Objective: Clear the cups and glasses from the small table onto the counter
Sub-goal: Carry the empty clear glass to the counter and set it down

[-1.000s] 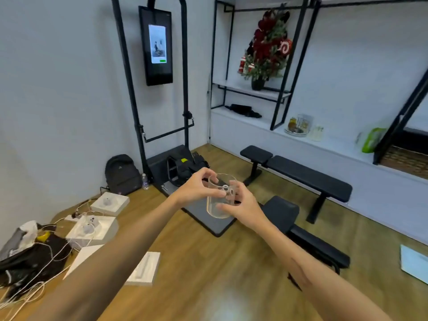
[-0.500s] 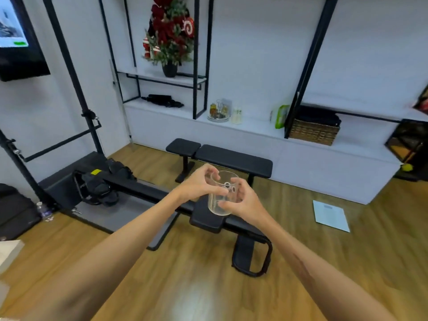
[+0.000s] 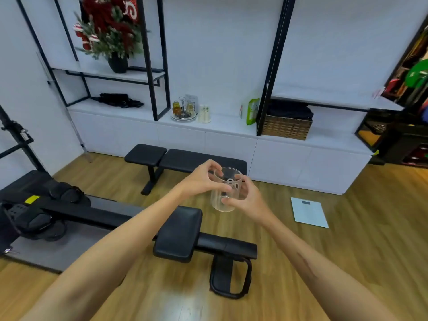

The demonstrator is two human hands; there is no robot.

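I hold a clear drinking glass (image 3: 221, 203) upright in front of me, above the wooden floor. My left hand (image 3: 201, 181) grips its rim and left side. My right hand (image 3: 247, 198) wraps its right side and lower wall. The long white counter (image 3: 227, 128) runs along the far wall, well beyond the glass. A round tray with small bottles (image 3: 183, 111) and two pale cups (image 3: 204, 114) stand on that counter. The small table is not in view.
A black flat bench (image 3: 185, 159) stands between me and the counter. A rowing machine (image 3: 180, 237) lies across the floor below my arms. A wicker basket (image 3: 287, 128), a green packet (image 3: 252, 111) and black shelf frames (image 3: 154, 66) occupy the counter. A white scale (image 3: 309, 212) lies on the floor at right.
The view has swung to the right, from the wall screen and floor clutter to facing the counter. The glass has stayed in both hands, and the counter looks closer.
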